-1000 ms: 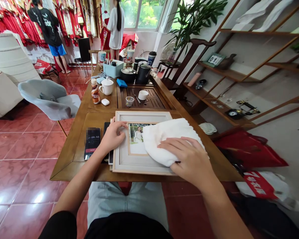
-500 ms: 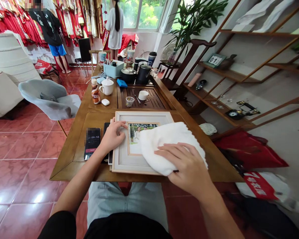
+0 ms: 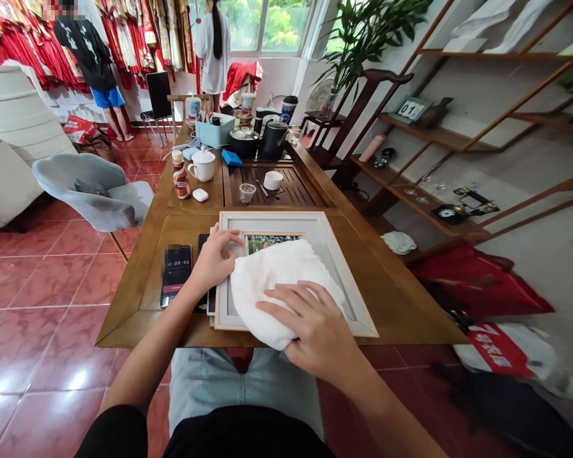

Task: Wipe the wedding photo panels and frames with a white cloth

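A picture frame with a pale wooden border and a wide mat lies flat near the table's front edge, on top of other flat items. At its left side my left hand grips the border, fingers curved over onto the mat. My right hand presses down on a white cloth, its fingers bent into the fabric. The cloth covers the lower middle of the frame and most of the photo, of which only the top strip shows.
Left of the frame lies a phone with a timer. Farther back are a bottle, a lidded white mug, a small white cup on a tea tray, and a black kettle. Two people stand near hanging clothes.
My right hand has slid the white cloth left and slightly toward me across the frame, covering more of the photo and baring the frame's right side. My left hand stays in place.
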Motion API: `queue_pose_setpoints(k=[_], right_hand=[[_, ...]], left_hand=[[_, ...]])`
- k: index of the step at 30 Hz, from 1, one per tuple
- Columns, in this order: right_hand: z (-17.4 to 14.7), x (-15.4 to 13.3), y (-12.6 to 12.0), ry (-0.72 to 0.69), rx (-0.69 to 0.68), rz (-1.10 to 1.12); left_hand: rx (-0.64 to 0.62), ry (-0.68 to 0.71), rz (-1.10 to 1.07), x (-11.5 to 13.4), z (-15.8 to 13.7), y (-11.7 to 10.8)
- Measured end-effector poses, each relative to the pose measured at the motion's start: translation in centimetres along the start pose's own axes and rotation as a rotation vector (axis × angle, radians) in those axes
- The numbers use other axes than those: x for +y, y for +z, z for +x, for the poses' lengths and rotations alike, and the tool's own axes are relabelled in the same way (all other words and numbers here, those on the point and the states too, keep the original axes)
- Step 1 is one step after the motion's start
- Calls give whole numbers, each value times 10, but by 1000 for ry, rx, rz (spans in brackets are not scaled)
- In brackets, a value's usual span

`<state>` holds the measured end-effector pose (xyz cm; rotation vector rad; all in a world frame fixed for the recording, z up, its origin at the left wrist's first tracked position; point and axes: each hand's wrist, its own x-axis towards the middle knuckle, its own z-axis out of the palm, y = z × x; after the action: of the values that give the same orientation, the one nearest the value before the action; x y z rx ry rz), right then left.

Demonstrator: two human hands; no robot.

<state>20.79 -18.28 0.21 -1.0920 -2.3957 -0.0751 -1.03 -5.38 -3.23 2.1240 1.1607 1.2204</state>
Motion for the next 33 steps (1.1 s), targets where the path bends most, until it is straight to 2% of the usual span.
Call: queue_pose_setpoints(k=[10, 14, 21, 33], right_hand=[[-45, 30, -25, 53, 46, -226], [-53, 38, -29, 41, 54, -290], [-52, 41, -19, 4, 98, -288], [-31, 48, -8, 4, 178, -262]], left_hand=[[-5, 5, 5, 6, -1, -1], [0, -11, 8, 5, 0, -1], [6, -10, 10, 3, 2, 0], [30, 0, 12, 4, 0, -2]])
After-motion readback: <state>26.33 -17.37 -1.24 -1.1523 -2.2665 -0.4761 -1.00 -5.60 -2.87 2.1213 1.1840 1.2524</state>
